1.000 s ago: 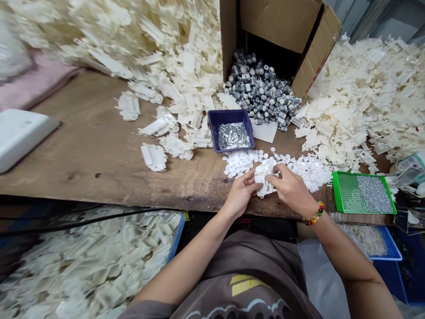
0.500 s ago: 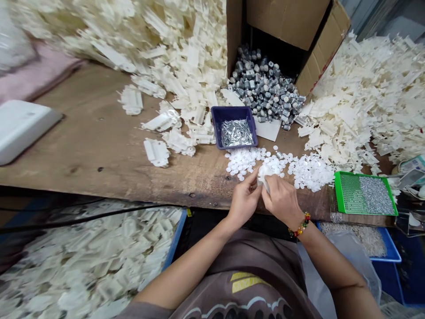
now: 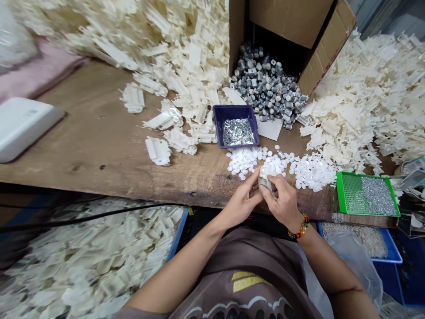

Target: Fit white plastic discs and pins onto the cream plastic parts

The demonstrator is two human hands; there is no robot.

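Observation:
Between my two hands is a white plastic housing (image 3: 265,180), held over the front edge of the bench. My left hand (image 3: 245,198) is closed around its left side. My right hand (image 3: 281,199), with a beaded bracelet at the wrist, grips it from the right, thumb and forefinger pressed on its near part. Fingers cover much of the housing, so its inside does not show. Just beyond lie small white plastic discs (image 3: 314,172) in loose heaps. Behind them stands a dark purple tray (image 3: 217,128) of small metal pins (image 3: 238,131).
Small metal motors (image 3: 265,84) spill from a cardboard box (image 3: 282,22). Piles of white plastic housings (image 3: 365,97) flank it. A green tray (image 3: 341,195) with tiny metal parts sits right. A white device (image 3: 26,126) lies left. Below the bench is a bin of plastic parts (image 3: 99,257).
The housing has turned so more of its greyish near side shows. My right hand's fingers have shifted their hold on it. The whole view has shifted slightly.

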